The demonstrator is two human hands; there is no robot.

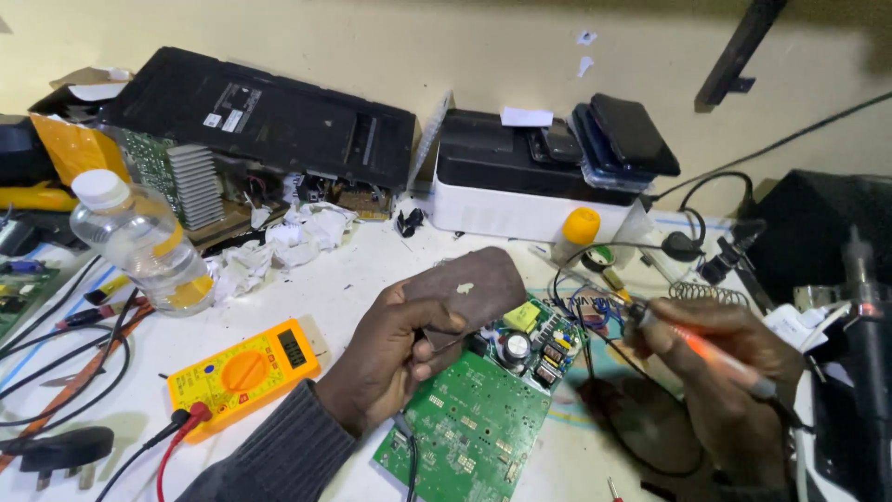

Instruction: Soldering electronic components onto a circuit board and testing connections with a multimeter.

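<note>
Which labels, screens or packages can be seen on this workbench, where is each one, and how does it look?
Multimeter screen: small dark rectangle on the yellow meter, front left.
White labels: small rectangles on the black housing, back left.
Blank white label: on the black-and-white box, back centre.
Cardboard box: orange-brown, open, far left.

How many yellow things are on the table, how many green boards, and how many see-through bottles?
Yellow things: 2, the yellow meter and the yellow-capped bottle
Green boards: 1, the green circuit board under the left hand
Clear bottles: 1, the clear bottle
Total: 4
</note>
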